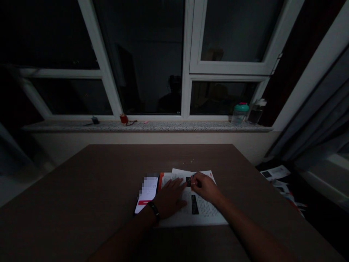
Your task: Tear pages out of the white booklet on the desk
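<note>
Printed pages [209, 213] with text and dark pictures lie on the brown table, an orange strip along their left edge. A loose white sheet [178, 174] shows at the top. My left hand [170, 198] rests flat on the pages with its fingers spread, a dark band [154, 210] around its wrist. At the upper part of the page, beside a dark picture, my right hand [205, 187] is closed in a pinch. What it pinches is too small and dim to make out. A phone [148, 193] with a lit screen lies left of the pages.
Small pale bits [188, 161] lie on the table [81, 189] beyond the pages. The windowsill [174, 126] bears a teal-lidded bottle [240, 113], a clear bottle [255, 112] and a small red-brown jar [123, 118]. Papers [276, 172] lie beyond the table's right edge.
</note>
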Demonstrator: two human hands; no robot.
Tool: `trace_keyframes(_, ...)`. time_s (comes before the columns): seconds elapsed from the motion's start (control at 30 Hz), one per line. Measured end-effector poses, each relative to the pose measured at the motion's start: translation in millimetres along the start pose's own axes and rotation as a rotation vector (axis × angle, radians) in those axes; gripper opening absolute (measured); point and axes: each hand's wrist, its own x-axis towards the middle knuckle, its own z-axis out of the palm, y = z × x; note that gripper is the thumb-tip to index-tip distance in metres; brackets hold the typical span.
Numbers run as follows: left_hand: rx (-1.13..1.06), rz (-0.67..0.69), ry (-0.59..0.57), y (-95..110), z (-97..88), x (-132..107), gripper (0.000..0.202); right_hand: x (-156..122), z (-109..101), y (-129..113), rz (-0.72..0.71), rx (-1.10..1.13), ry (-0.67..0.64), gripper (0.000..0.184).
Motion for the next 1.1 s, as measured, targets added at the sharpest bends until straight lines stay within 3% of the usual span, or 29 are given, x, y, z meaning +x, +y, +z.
trace_keyframes(0.4, -0.008, 0.03, 0.025, -7.0, 10.0, 1.1, 0.069, -6.8, 0.6, -1.4, -0.057, 0.139, -0.289, 0.017)
trace_keyframes(0.6, -0.017, 0.036, 0.018, -5.0, 8.4, 2.0, 0.067, 3.4, 1.6, 6.5, 0.061, 0.101, -0.08, 0.012)
trace_keyframes(0.7, -0.007, 0.023, 0.0, -2.6, 5.3, 2.7, 0.066, 3.1, -0.7, 4.4, 0.057, 0.116, -0.107, 0.013)
trace_keyframes(0.9, 0.017, 0.014, -0.011, -2.0, 3.7, 3.3, 0.065, -9.6, -1.6, -3.5, -0.034, 0.158, -0.311, 0.016)
trace_keyframes(1.1, 0.057, -0.024, 0.078, -5.6, 6.9, 2.5, 0.057, -3.8, -2.1, 0.4, -0.048, 0.096, -0.124, 0.012)
